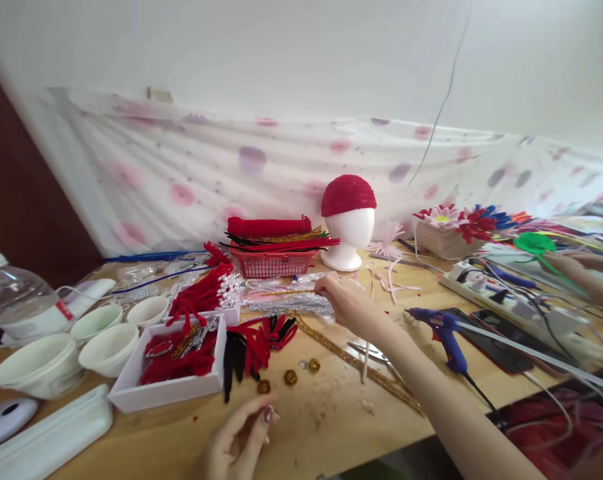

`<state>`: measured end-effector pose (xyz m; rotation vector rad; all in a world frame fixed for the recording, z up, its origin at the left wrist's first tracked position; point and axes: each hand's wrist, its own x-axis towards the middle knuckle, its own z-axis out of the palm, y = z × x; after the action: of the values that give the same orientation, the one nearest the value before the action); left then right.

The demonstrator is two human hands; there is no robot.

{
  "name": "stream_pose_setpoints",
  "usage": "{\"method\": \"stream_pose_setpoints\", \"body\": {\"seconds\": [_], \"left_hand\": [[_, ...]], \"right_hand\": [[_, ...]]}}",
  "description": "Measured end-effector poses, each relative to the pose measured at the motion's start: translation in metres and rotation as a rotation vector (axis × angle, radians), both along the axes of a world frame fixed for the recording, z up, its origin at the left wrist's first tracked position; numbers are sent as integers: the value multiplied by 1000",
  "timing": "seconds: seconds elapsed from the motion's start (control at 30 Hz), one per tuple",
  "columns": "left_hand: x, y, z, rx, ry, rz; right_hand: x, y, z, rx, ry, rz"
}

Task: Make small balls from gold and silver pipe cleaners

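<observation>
My right hand [349,307] reaches over the middle of the table, fingers pinched together at the end of a thin gold pipe cleaner [286,292]. Below that hand lie clear packets with silver pipe cleaners [291,307]. Near the front edge my left hand [244,433] is curled, thumb close to the forefinger; whatever may be between them is too small to make out. Just beyond it are several gold glitter balls [290,378]. Red and black looped pipe-cleaner pieces [261,347] lie beside a white box [171,393] holding red pieces. Long gold pipe cleaners [331,343] stretch under my right forearm.
A red basket [276,265] of pipe cleaners stands behind, beside a white foam head [354,230] with a red cap. On the right are a blue glue gun [446,337], phones, a power strip [501,293] and another person's hands [576,267] with a green flower. Bowls [109,347] stand left.
</observation>
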<state>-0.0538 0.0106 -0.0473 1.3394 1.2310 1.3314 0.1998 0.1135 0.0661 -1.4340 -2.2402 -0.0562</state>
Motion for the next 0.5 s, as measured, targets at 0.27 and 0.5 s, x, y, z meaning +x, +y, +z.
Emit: {"method": "stream_pose_setpoints", "body": {"seconds": [0.27,0.5], "left_hand": [[10,17,56,358,387,62],[-6,11,39,74,343,118]], "right_hand": [[-10,20,41,246,150,83],[9,-2,81,601,355,142]]}}
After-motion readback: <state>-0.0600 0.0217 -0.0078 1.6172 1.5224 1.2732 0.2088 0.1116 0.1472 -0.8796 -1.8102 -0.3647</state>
